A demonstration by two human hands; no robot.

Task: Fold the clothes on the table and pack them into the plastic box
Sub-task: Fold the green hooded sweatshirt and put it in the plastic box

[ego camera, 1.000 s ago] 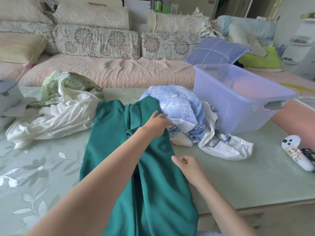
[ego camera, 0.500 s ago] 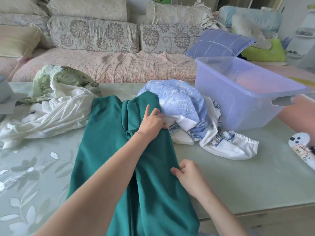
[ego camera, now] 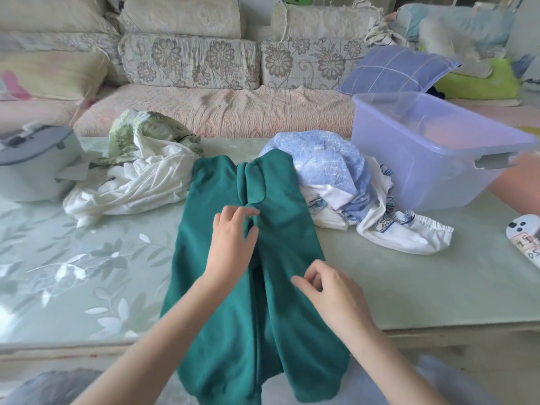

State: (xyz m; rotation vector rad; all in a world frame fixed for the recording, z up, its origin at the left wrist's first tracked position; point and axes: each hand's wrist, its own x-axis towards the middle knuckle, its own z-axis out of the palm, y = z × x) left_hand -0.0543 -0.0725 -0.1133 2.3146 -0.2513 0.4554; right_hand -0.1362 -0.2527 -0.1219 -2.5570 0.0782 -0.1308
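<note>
– Left of the plastic box [ego camera: 409, 171], past the blue-and-white pile [ego camera: 330, 171] that lies just beside its wall, the green garment [ego camera: 222, 331] is spread on the bench [ego camera: 438, 273]. Its lower part hangs over the near edge. What is each hand doing?

– The left hand [ego camera: 230, 244] has its grip closed on the ridge of cloth along the middle of the garment, with the fingers curled over it. The right hand [ego camera: 330, 290] is at the garment's edge on the side nearer the box. Its fingers curl toward the thumb, but I cannot tell if cloth is between them.

– So the step is to fold 1 side over the middle?

– I think so. To do it well, keep the ridge pressed down as the fold line. Take the box-side edge in a firm pinch, carry it across flat, then smooth out the wrinkles. I see no folded cloth in the box, so the task looks to be at an early stage.
</note>
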